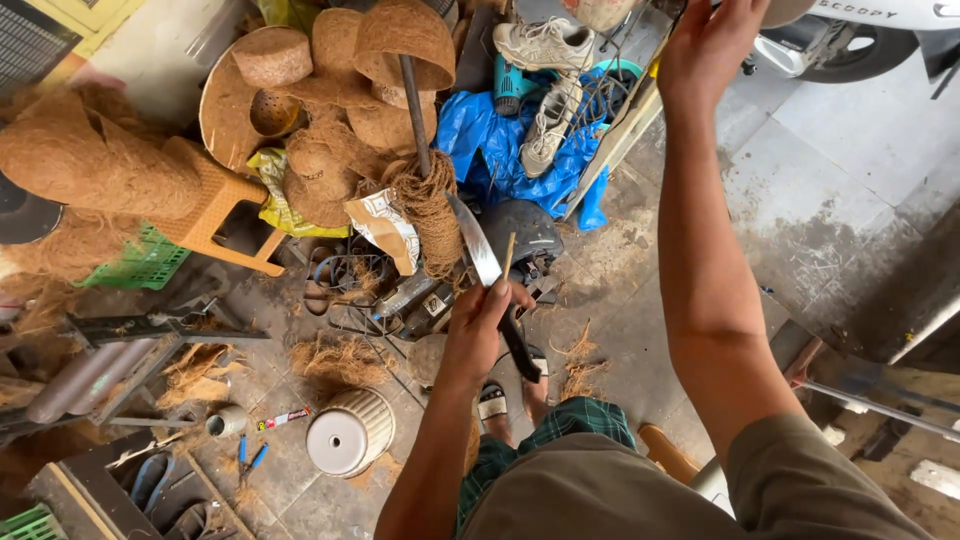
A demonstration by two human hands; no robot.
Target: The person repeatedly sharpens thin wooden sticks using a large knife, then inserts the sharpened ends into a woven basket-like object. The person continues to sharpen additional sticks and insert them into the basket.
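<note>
My left hand (487,318) is closed around a large knife with a long steel blade (474,240) and a black handle (520,350). A thin wooden sliver (508,256) sticks up from the same grip. The knife is held above my sandalled feet (492,402). My right hand (708,42) is raised far out at the top of the view. Its fingertips reach the frame edge near a pale rounded object (790,8), and I cannot see whether it grips anything.
Coir pots and liners (340,60) are piled at the back, beside an orange plastic stool (215,215) and a coir rope bundle (432,215). A blue tarp (480,135) carries sneakers (545,45). A white ribbed pot (348,432) lies on the floor.
</note>
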